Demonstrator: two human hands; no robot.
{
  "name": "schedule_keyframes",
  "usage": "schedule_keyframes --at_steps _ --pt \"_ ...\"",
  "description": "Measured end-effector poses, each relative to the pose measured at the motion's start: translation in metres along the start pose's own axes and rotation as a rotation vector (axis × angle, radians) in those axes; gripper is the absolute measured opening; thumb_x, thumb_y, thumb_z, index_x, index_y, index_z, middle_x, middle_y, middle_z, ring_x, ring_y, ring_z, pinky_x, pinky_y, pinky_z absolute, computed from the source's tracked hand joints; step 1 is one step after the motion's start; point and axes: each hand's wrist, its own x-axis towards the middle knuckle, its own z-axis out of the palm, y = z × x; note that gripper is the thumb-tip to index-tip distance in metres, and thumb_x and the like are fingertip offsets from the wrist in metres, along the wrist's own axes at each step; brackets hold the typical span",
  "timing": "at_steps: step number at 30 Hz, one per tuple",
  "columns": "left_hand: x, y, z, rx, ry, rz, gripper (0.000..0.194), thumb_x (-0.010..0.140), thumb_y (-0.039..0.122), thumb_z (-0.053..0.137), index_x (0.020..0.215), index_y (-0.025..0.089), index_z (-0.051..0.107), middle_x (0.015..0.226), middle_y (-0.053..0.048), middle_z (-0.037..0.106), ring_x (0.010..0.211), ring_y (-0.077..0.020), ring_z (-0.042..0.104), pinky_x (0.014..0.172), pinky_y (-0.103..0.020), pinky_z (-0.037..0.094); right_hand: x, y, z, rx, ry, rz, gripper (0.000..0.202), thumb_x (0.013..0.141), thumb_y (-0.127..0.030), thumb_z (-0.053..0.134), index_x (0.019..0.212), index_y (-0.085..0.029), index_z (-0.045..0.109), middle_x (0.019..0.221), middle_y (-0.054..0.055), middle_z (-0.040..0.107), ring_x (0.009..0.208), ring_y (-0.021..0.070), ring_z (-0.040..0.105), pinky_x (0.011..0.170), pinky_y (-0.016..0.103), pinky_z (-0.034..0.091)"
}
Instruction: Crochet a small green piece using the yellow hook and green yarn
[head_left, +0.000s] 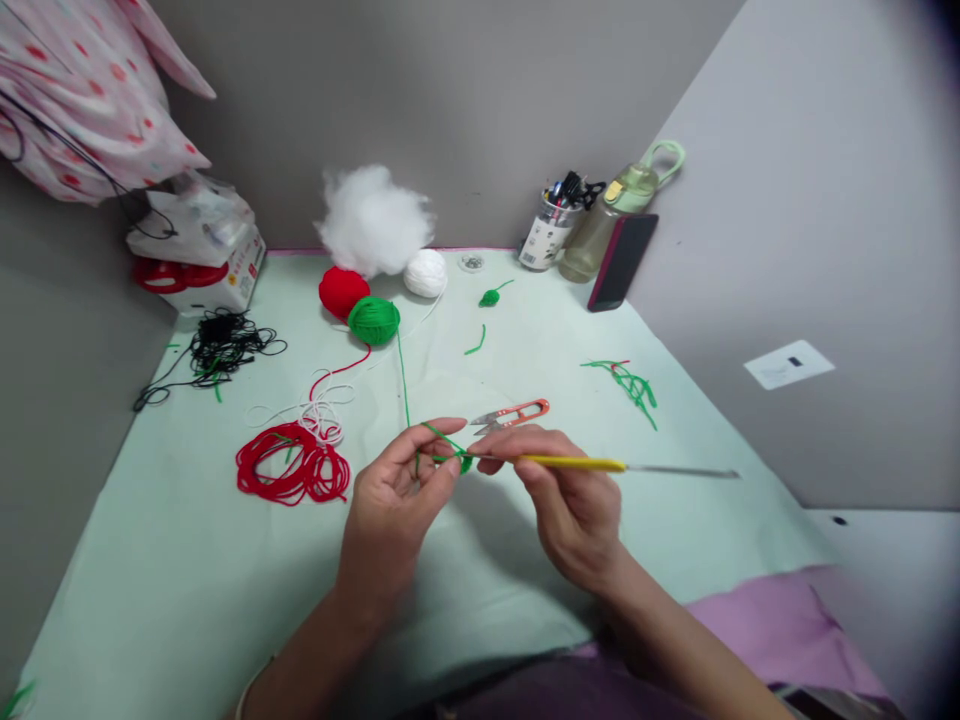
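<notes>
L hand (395, 505) pinches a small green piece (466, 464) btwn thumb & fingers, forefinger raised w/ green strand (403, 378) across it, prob. for tension. R hand (576, 505) is closed on a double-ended hook (574, 463) by its yellow handle, near tip at the piece, likely for fine control. Piece is just this side of the snips (517, 407). Green ball (373, 321): beyond & left of snips, prob. so yarn feeds freely.

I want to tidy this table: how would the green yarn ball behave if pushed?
The green yarn ball would probably roll, being round, though the red ball beside it may block one side. It's likely light and squashy, being wound yarn. Its strand leads to the left hand, so pushing might tug there.
</notes>
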Motion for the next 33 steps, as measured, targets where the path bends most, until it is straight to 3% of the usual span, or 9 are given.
schedule_keyframes --at_steps 3,7,13,17,25,30,33 --pt "-0.001 -0.001 0.001 0.045 0.034 0.020 0.024 0.080 0.021 0.082 0.104 0.023 0.081 0.084 0.002 0.064 0.075 -0.0117 0.055 0.073 -0.021 0.046 -0.003 0.001 0.001 -0.135 -0.050 -0.147 0.023 0.106 -0.016 0.052 0.118 -0.021 0.072 0.104 0.010 0.082 0.096 0.0215 0.078 0.084 0.036 0.064" --pt "-0.003 -0.002 0.002 0.074 0.044 0.038 0.026 0.080 0.020 0.081 0.106 0.025 0.081 0.081 0.003 0.061 0.069 -0.0093 0.049 0.067 -0.018 0.043 -0.003 0.002 0.003 -0.197 -0.046 -0.232 0.024 0.107 -0.018 0.051 0.121 -0.020 0.070 0.104 0.012 0.082 0.097 0.0224 0.079 0.081 0.036 0.065" --pt "-0.004 0.001 0.004 0.109 0.052 0.041 0.028 0.079 0.018 0.081 0.106 0.025 0.080 0.082 0.004 0.061 0.063 -0.0078 0.044 0.062 -0.017 0.042 -0.002 0.001 0.001 -0.172 -0.040 -0.227 0.023 0.106 -0.018 0.051 0.118 -0.020 0.071 0.099 0.011 0.083 0.091 0.0224 0.080 0.076 0.037 0.066" --pt "-0.003 0.001 0.004 0.027 -0.006 -0.023 0.036 0.079 0.023 0.083 0.114 0.025 0.080 0.077 0.005 0.058 0.065 -0.0088 0.049 0.063 -0.018 0.043 -0.004 0.004 0.003 -0.147 -0.011 -0.247 0.023 0.107 -0.021 0.052 0.116 -0.019 0.073 0.099 0.014 0.083 0.092 0.0231 0.081 0.074 0.037 0.065" --pt "-0.004 0.002 0.005 -0.048 -0.003 -0.043 0.040 0.076 0.024 0.087 0.115 0.023 0.080 0.075 0.005 0.059 0.069 -0.0088 0.056 0.070 -0.018 0.046 -0.002 0.007 0.007 0.029 0.048 -0.116 0.022 0.107 -0.020 0.053 0.116 -0.024 0.073 0.099 0.009 0.084 0.079 0.0198 0.077 0.070 0.036 0.063" --pt "-0.005 0.002 0.007 -0.151 -0.024 -0.111 0.046 0.074 0.023 0.090 0.119 0.024 0.080 0.077 0.005 0.062 0.070 -0.0079 0.057 0.070 -0.016 0.047 -0.009 0.007 0.007 -0.280 -0.014 -0.221 0.023 0.105 -0.016 0.057 0.118 -0.023 0.075 0.105 0.010 0.081 0.090 0.0193 0.078 0.075 0.032 0.066" --pt "-0.004 0.005 0.007 -0.301 -0.120 -0.216 0.046 0.076 0.028 0.090 0.121 0.023 0.080 0.074 0.004 0.062 0.068 -0.0078 0.057 0.070 -0.017 0.049 -0.016 0.007 0.005 -0.499 -0.052 -0.287 0.039 0.097 -0.008 0.067 0.127 -0.031 0.073 0.111 0.007 0.080 0.098 0.0212 0.078 0.080 0.034 0.067"
